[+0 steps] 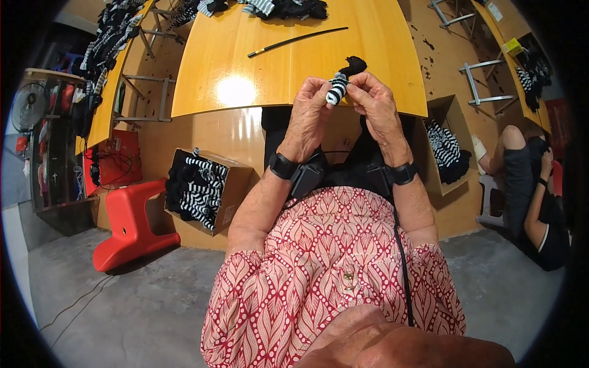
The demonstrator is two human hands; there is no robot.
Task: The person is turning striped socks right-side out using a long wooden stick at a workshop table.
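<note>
Both hands meet above the near edge of the yellow table, pinching a small black-and-white striped knit sock (337, 89). Its striped end with a pale tip points toward me, and the black end (354, 65) trails away over the tabletop. My left hand (310, 110) grips its left side between thumb and fingers. On the other side, my right hand (377, 110) pinches the fabric, fingers closed. Beyond them a thin, slightly curved black stick (297, 42) with a gold band lies on the table (215, 67).
Cardboard boxes of striped knitwear stand at left (239, 190) and right (469, 122). A red plastic stool (132, 227) lies tipped on the left. More knitwear (288, 8) is piled at the table's far edge. Another person (527, 190) sits at far right.
</note>
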